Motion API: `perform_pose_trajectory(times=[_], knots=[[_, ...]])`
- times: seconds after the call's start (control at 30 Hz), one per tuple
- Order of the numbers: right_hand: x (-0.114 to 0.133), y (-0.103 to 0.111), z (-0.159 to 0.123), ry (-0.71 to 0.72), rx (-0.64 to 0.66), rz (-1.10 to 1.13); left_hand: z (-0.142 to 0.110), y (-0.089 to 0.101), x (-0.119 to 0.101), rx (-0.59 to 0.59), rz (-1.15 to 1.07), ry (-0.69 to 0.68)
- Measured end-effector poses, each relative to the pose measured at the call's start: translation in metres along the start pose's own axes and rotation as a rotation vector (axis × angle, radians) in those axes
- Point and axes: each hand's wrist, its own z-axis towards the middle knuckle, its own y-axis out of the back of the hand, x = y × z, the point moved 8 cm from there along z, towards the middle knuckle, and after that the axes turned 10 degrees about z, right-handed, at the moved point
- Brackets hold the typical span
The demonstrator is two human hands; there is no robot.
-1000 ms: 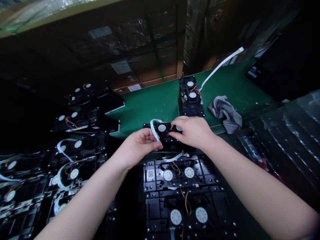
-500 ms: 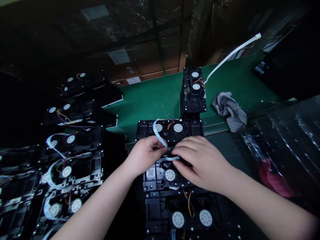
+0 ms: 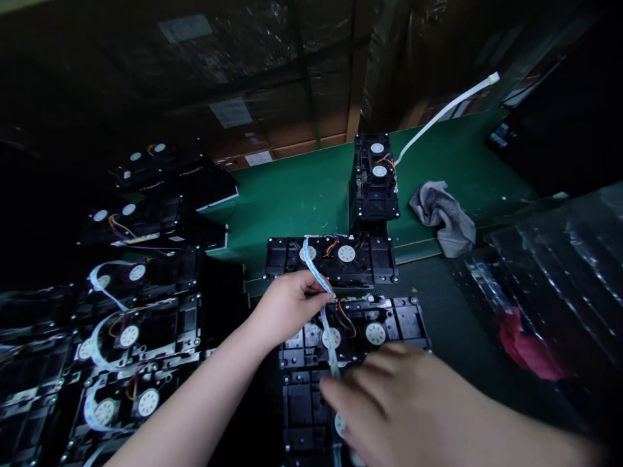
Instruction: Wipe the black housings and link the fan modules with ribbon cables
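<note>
L hand (image 3: 304,299) pinches a blue-white ribbon cable (image 3: 313,268) hanging off a black unit (image 3: 363,263) w/ white discs. R hand (image 3: 389,395) is blurry over the near unit (image 3: 304,415); I can't tell from here if it's pinching.

Leaving room over flat green tabletop (image 3: 287,194), between the upright black plastic unit (image 3: 374,189) and left-side black disc-bearing units (image 3: 165,217).
Narrowing rightward at the crumpled grey cloth (image 3: 440,214) and slanting white flat cable (image 3: 437,117); meeting, nearer in, the curved blue-and-white ribbon cable (image 3: 312,266) and left hand (image 3: 292,306).
</note>
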Motion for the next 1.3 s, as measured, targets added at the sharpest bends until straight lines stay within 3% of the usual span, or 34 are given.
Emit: perform_pose_trajectory(times=[0.1, 0.2, 0.33, 0.4, 0.5, 0.6, 0.7, 0.9, 1.1, 1.3], knots=[[0.008, -0.009, -0.015, 0.112, 0.039, 0.068, -0.002, -0.003, -0.004, 0.012, 0.061, -0.003], [-0.021, 0.003, -0.036, -0.004, -0.159, 0.153, -0.002, -0.002, -0.004, -0.005, 0.110, -0.022], [-0.088, 0.006, -0.078, -0.385, -0.407, 0.144, 0.002, 0.003, -0.006, -0.009, 0.266, -0.057], [-0.119, -0.008, -0.099, -0.625, -0.430, 0.202, 0.004, 0.003, -0.007, 0.011, 0.320, -0.070], [-0.144, -0.042, -0.115, -0.855, -0.408, 0.509, 0.005, 0.001, -0.009, 0.040, 0.316, -0.095], [-0.147, -0.070, -0.112, -0.924, -0.354, 0.860, 0.004, 0.000, -0.010, 0.043, 0.318, -0.114], [-0.149, -0.079, -0.104, -0.952, -0.353, 1.029, 0.005, -0.002, -0.010, 0.059, 0.361, -0.132], [-0.160, -0.072, -0.093, -0.949, -0.469, 1.016, 0.007, 0.002, -0.008, 0.078, 0.363, -0.154], [-0.160, -0.073, -0.104, -1.019, -0.586, 1.008, 0.009, 0.003, -0.003, 0.089, 0.365, -0.139], [-0.155, -0.076, -0.103, -1.014, -0.579, 1.045, 0.010, 0.003, -0.008, 0.073, 0.368, -0.187]])
